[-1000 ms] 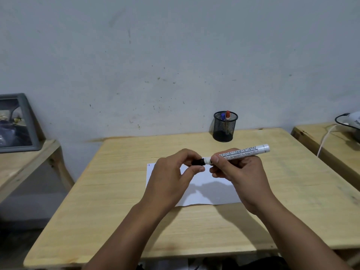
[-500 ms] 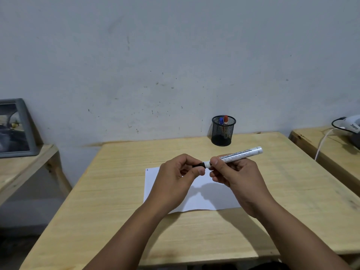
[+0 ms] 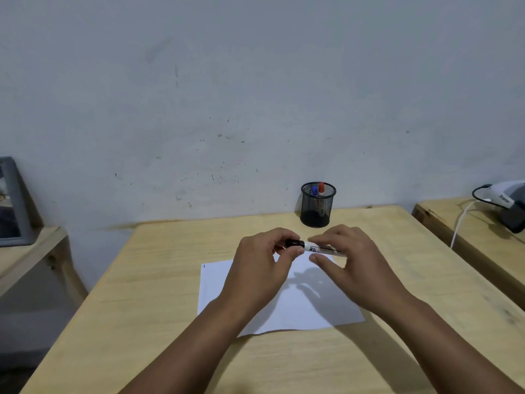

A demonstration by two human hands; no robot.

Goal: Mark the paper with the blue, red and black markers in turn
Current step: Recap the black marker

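A white sheet of paper (image 3: 298, 305) lies on the wooden table (image 3: 159, 294), with a small blue mark at its far left corner. Above it my left hand (image 3: 261, 268) pinches the black cap end of the black marker (image 3: 311, 247), which lies level. My right hand (image 3: 358, 265) is around the white barrel with its fingers spread; the thumb is off the barrel and the index finger lies over it. The blue marker (image 3: 314, 190) and the red marker (image 3: 321, 188) stand in a black mesh cup (image 3: 316, 209) at the back of the table.
A second wooden table (image 3: 466, 228) on the right carries a white cable and a device. A lower shelf (image 3: 25, 251) on the left holds a grey framed picture. A grey wall rises right behind the table.
The marker has dropped from a tilt to level. My right hand has loosened its grip and spread its fingers, while my left hand has kept hold of the cap end.
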